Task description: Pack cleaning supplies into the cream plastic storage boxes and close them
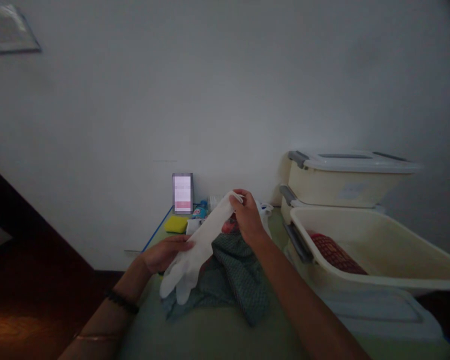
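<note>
A: Main item?
B: Glove, white, one, long. Held aslant above the table, lobed end low, cuff high.

A: Hands?
B: Right hand: closed, pinching the cuff. Left hand: closed on the near edge, above the lobes.

A: Step in hand?
B: Glove held lengthwise between both hands, apparently being straightened or laid out for inspection.

A: Next move calls for?
B: By my judgement, a light pinch at both points; the material looks thin and limp, apt to fold.

A: Surroundings?
B: Cloth, dark green, crumpled, below the glove. Sponge, yellow. Bottle, blue. Phone, upright near the wall. Bin, open, right side, patterned red item inside.
</note>
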